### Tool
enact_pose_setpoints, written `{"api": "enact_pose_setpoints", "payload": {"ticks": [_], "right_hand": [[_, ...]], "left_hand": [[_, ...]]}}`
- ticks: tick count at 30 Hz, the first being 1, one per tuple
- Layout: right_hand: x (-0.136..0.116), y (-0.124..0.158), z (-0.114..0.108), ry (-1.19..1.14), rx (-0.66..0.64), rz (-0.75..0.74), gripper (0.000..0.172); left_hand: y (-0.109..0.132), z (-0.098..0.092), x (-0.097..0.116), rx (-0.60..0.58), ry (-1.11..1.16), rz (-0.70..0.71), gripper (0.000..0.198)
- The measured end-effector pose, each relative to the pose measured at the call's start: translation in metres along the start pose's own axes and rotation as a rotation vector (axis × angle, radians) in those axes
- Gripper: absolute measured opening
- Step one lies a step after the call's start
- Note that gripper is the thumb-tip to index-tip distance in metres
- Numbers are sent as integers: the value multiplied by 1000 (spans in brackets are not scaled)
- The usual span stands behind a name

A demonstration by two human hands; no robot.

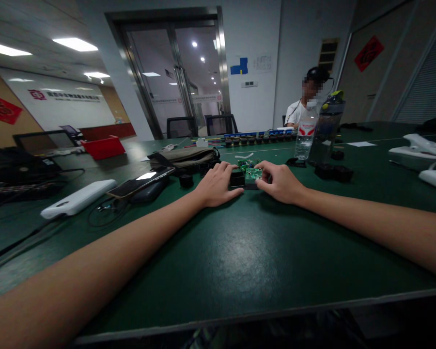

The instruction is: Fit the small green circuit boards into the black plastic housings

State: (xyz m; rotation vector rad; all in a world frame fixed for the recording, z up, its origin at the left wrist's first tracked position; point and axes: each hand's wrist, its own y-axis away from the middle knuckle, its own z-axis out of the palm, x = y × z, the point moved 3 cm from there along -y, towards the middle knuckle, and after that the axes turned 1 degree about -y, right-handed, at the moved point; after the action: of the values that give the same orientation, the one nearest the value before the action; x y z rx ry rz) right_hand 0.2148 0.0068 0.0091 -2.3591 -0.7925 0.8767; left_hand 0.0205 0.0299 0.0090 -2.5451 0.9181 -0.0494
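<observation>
Both my arms reach far out over a dark green table (218, 261). My left hand (217, 184) rests on the tabletop with its fingers curled round a small black block (237, 178). My right hand (281, 182) is closed on the right side of a green circuit board (252, 173) that sits against that block. A few more green boards (244, 163) lie just behind them.
To the left lie a white power bank (78, 198), a phone (140, 183) on a dark case and a grey pouch (183, 156). A water bottle (305, 133) and dark flask (327, 131) stand right of the boards. Another person (305, 104) sits at the far side.
</observation>
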Motion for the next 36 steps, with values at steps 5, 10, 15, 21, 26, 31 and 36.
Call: {"api": "enact_pose_setpoints", "payload": {"ticks": [5,10,15,21,26,31,36], "right_hand": [[3,-1,1,41,-10,47,28],[2,0,3,78,-63,3,29],[2,1,5,121,-84,-35,30],[0,1,5,115,-78,-88,29],[0,2,5,111,-81,-95,30],[0,2,6,105,-88,-96,27],[-1,3,7,96,-99,-124,30]], "left_hand": [[0,8,-9,-71,66,-72,53],[-1,10,-10,-89,100,-91,41],[-1,6,-5,-103,86,-78,42],[0,4,-1,-144,54,-46,45],[0,6,-1,-187,2,-24,44],[0,0,3,-114,-28,41,48],[2,-9,11,15,-13,234,56]]}}
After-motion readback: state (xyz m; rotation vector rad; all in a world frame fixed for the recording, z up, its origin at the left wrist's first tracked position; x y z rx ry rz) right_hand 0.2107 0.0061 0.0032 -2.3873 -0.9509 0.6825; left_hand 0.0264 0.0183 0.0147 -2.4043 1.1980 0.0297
